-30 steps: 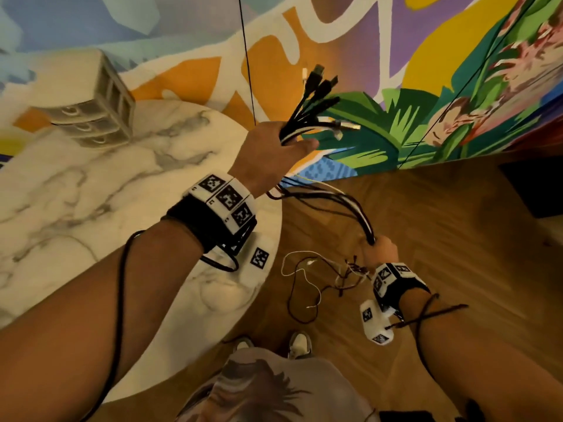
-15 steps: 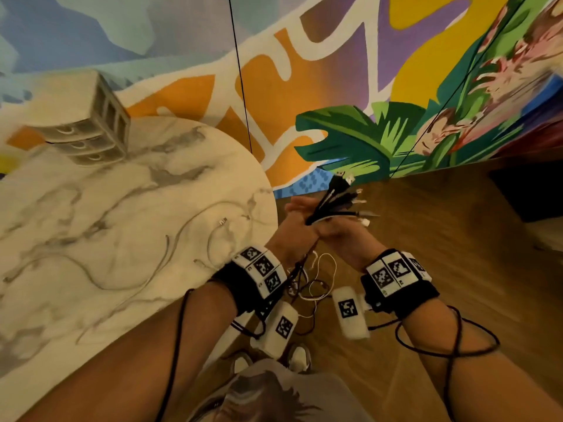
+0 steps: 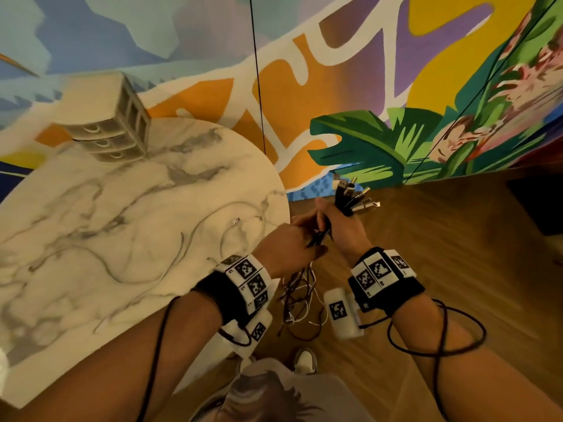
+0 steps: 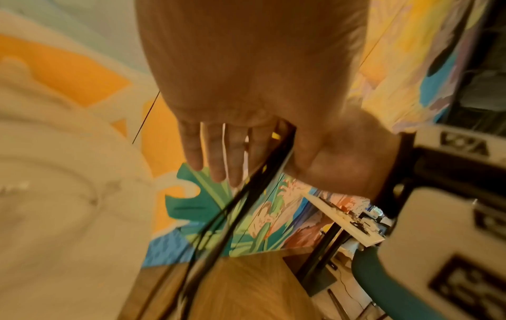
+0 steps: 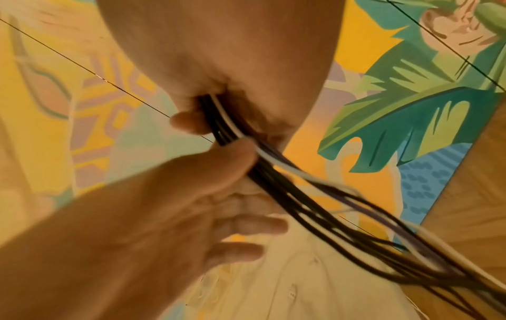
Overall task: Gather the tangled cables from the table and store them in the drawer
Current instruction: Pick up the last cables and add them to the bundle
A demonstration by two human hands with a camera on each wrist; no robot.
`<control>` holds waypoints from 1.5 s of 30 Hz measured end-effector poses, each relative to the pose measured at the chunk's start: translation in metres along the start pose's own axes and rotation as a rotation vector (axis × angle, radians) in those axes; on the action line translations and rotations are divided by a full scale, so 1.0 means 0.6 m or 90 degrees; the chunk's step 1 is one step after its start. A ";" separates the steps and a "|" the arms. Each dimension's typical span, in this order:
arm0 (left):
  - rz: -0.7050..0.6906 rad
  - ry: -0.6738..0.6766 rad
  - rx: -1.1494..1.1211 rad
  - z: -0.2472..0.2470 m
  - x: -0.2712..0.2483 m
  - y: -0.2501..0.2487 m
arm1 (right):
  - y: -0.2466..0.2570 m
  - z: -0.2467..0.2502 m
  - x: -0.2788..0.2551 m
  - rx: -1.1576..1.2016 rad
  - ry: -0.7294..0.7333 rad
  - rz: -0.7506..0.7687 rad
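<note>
My right hand (image 3: 341, 229) grips a bundle of black and white cables (image 3: 353, 197) just below its plugs, which fan out above the fist. It is held over the floor, right of the marble table (image 3: 91, 239). The rest of the bundle hangs in a tangle (image 3: 300, 300) between my wrists. My left hand (image 3: 292, 242) lies against the right one. Its fingers (image 4: 219, 155) are straight, and its thumb (image 5: 232, 155) touches the cables (image 5: 301, 194). A small three-drawer unit (image 3: 115, 141), drawers closed, stands at the table's far side. One thin cable (image 3: 235, 221) lies looped on the tabletop.
A painted mural wall (image 3: 365, 86) runs behind the table. Wooden floor (image 3: 457, 269) lies to the right, with dark furniture (image 3: 542, 208) at the far right. My shoes (image 3: 304, 360) show below the hanging cables. A teal chair (image 4: 383, 288) stands nearby.
The bundle came down from in front of the wall, where my left hand held it. My right hand rose to meet it and took the plug end. The left fingers have straightened.
</note>
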State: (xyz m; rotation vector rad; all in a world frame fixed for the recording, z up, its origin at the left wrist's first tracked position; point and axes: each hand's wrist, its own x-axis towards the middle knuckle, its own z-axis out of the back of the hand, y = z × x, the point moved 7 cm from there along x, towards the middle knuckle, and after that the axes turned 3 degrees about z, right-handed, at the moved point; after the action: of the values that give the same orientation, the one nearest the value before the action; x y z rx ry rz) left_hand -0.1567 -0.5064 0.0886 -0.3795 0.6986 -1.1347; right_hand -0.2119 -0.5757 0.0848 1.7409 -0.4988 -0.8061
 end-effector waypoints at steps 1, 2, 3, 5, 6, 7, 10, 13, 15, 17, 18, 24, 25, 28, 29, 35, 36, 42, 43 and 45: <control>0.010 -0.026 0.048 0.016 -0.004 0.004 | -0.005 0.009 0.003 0.000 -0.032 -0.001; 0.023 -0.083 0.055 0.041 -0.009 0.006 | -0.007 0.014 0.004 -0.024 -0.052 0.003; 0.020 -0.172 0.034 0.070 -0.011 0.002 | -0.008 0.016 0.006 -0.062 -0.054 0.013; -0.031 -0.347 -0.065 0.122 -0.016 -0.013 | -0.008 0.000 0.004 -0.096 0.014 0.044; -0.049 -0.382 -0.137 0.137 -0.012 -0.020 | -0.009 -0.013 0.000 -0.101 0.050 0.055; -0.059 -0.370 -0.198 0.143 -0.004 -0.028 | -0.010 -0.024 -0.005 -0.108 0.075 0.060; -0.056 -0.234 -0.188 0.100 0.010 -0.052 | -0.022 -0.033 -0.014 -0.172 0.064 0.039; -0.072 -0.213 -0.102 0.057 0.001 -0.051 | -0.051 -0.030 -0.018 -0.112 0.067 0.018; -0.085 -0.202 -0.080 0.045 -0.001 -0.043 | -0.062 -0.029 -0.022 -0.042 0.088 0.054; -0.101 -0.162 -0.077 0.032 -0.005 -0.038 | -0.071 -0.031 -0.027 -0.044 0.091 0.065; -0.096 -0.147 -0.110 0.028 -0.006 -0.030 | -0.075 -0.028 -0.026 -0.053 0.082 0.060; 0.133 -0.097 -0.017 -0.001 0.013 0.180 | -0.143 0.024 -0.019 -0.228 -0.059 -0.074; 0.186 -0.037 0.101 -0.017 0.006 0.229 | -0.152 0.026 -0.023 -0.219 -0.062 -0.094; 0.255 0.096 0.321 -0.054 -0.035 0.329 | -0.161 0.016 -0.028 -0.190 -0.031 -0.114; 0.242 0.112 0.346 -0.063 -0.045 0.342 | -0.163 0.013 -0.030 -0.195 -0.020 -0.115; 0.176 0.112 0.448 -0.083 -0.049 0.348 | -0.171 0.018 -0.037 -0.205 -0.017 -0.129; 0.157 0.113 0.458 -0.085 -0.045 0.349 | -0.171 0.019 -0.038 -0.207 -0.018 -0.129; 0.167 0.021 0.326 -0.073 -0.023 0.326 | -0.162 0.025 -0.044 -0.216 -0.021 -0.121; 0.218 -0.048 0.285 -0.054 -0.024 0.339 | -0.162 0.026 -0.045 -0.217 -0.021 -0.121; 0.357 -0.150 0.193 -0.016 -0.038 0.383 | -0.160 0.029 -0.050 -0.226 -0.016 -0.121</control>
State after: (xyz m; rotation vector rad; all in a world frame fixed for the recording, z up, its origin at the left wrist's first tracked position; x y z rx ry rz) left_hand -0.0099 -0.3952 -0.0507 -0.0452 0.3782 -0.6327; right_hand -0.2510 -0.5368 -0.0012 1.4624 -0.1917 -0.9864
